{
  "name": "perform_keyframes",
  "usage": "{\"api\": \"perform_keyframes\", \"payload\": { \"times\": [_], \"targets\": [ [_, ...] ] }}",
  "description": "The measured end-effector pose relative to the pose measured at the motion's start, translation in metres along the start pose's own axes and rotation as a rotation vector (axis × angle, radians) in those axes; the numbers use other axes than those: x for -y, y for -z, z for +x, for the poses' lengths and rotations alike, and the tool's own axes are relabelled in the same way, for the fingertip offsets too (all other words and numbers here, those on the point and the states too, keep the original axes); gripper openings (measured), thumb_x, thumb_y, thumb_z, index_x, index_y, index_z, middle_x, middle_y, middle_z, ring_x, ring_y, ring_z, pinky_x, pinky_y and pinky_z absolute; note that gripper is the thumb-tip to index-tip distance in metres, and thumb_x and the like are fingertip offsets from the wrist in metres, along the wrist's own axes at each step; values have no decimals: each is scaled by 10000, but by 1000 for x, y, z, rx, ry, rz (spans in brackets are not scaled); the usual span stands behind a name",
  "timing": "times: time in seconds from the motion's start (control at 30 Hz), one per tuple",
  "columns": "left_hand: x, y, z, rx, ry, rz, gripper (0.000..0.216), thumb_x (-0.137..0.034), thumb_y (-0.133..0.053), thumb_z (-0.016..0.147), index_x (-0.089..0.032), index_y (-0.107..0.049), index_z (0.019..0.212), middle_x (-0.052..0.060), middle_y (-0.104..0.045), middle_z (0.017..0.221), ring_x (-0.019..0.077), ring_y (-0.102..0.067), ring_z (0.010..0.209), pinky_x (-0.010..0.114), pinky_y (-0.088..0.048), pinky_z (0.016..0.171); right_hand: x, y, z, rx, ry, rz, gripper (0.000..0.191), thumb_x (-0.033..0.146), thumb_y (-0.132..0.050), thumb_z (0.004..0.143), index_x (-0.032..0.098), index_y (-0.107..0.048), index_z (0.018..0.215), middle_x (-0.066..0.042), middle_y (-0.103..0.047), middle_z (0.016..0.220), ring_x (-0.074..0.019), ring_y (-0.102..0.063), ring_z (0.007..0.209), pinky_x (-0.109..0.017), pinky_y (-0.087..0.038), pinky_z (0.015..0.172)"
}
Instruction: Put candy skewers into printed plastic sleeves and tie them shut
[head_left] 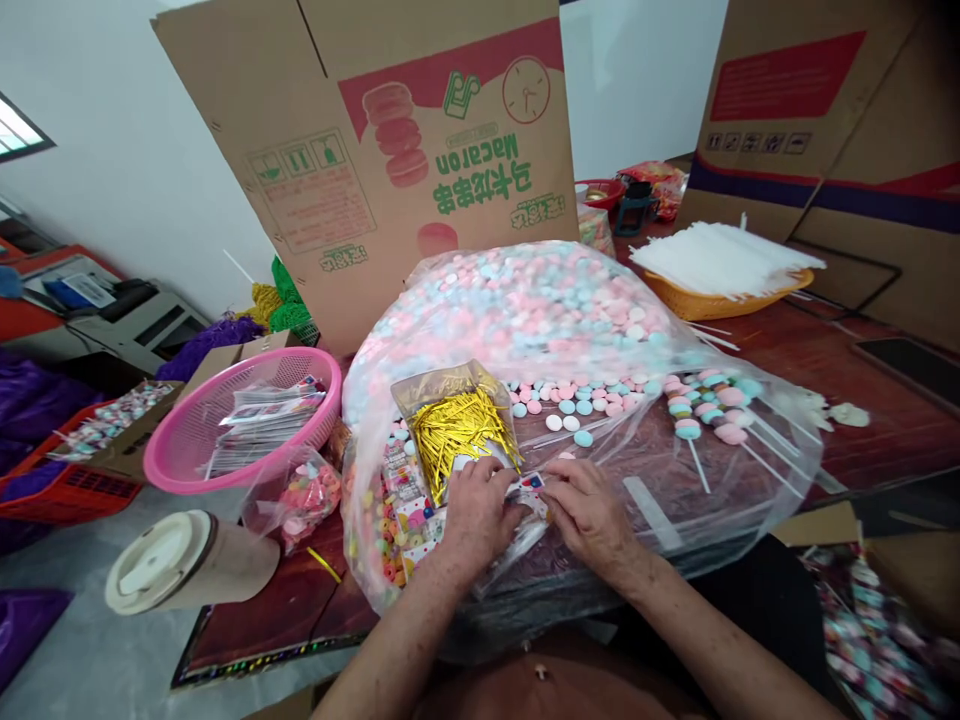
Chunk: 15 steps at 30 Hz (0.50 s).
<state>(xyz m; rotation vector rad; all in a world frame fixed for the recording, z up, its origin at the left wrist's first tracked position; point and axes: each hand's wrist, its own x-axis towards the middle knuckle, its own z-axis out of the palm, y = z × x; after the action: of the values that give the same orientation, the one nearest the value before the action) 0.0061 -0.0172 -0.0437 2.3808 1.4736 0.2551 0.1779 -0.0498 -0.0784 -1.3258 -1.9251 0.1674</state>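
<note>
My left hand (480,512) and my right hand (589,512) meet over a small clear printed packet (529,490), fingers pinched on its edges. They rest on a big clear plastic bag (525,310) full of pink, blue and white round candies. Just beyond my left hand lies a pouch of gold twist ties (456,425). Loose candies (570,405) are spread ahead of my right hand. Several finished candy sticks (709,410) lie to the right on the plastic.
A pink basket (169,460) with printed packets sits left, a lidded paper cup (184,560) lies on its side near it. A Macaron carton (375,130) stands behind. An orange tray of white sticks (720,275) is back right. A bag of colourful candy rings (307,495) sits near the basket.
</note>
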Motion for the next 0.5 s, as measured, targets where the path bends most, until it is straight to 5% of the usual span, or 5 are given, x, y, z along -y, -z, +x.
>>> {"api": "perform_keyframes", "payload": {
  "times": [0.13, 0.23, 0.33, 0.43, 0.5],
  "targets": [
    [-3, 20, 15, 85, -96, -1, 137, -285, -541, 807, -207, -654, 806, 43, -662, 871, 212, -546, 896, 360, -327, 866, 1, 11, 11, -112, -82, 281, 87, 186, -513, 832, 189, -599, 834, -68, -604, 944, -194, -521, 908, -358, -413, 803],
    [-1, 40, 19, 196, -181, -74, 165, -292, -523, 816, -214, -658, 761, 17, -672, 765, 179, -570, 797, 314, -343, 848, 6, 18, 25, 82, -212, 489, 212, 230, -581, 781, 189, -576, 989, -61, -602, 988, -184, -537, 903, -321, -426, 774],
    [-2, 57, 14, 274, -194, -80, 172, -284, -501, 817, -216, -659, 819, 36, -676, 829, 191, -580, 822, 303, -372, 817, 15, 18, 34, 224, -275, 619, 81, 239, -564, 777, 176, -607, 802, 2, -579, 725, -136, -517, 701, -254, -405, 645],
    [-7, 54, 3, 74, -58, -15, 346, -301, -583, 747, -208, -576, 1080, 87, -631, 1073, 253, -545, 994, 361, -366, 869, 21, 12, 32, 169, -354, 637, 186, 292, -513, 818, 163, -568, 695, 35, -497, 587, -99, -442, 570, -211, -360, 532],
    [-11, 40, -7, -76, 102, -122, 359, -308, -593, 733, -203, -559, 1074, 91, -633, 1040, 253, -560, 945, 359, -396, 831, 23, 10, 28, 148, -397, 659, 249, 336, -475, 843, 160, -547, 681, 45, -475, 552, -86, -417, 525, -195, -343, 488]
  ]
}}
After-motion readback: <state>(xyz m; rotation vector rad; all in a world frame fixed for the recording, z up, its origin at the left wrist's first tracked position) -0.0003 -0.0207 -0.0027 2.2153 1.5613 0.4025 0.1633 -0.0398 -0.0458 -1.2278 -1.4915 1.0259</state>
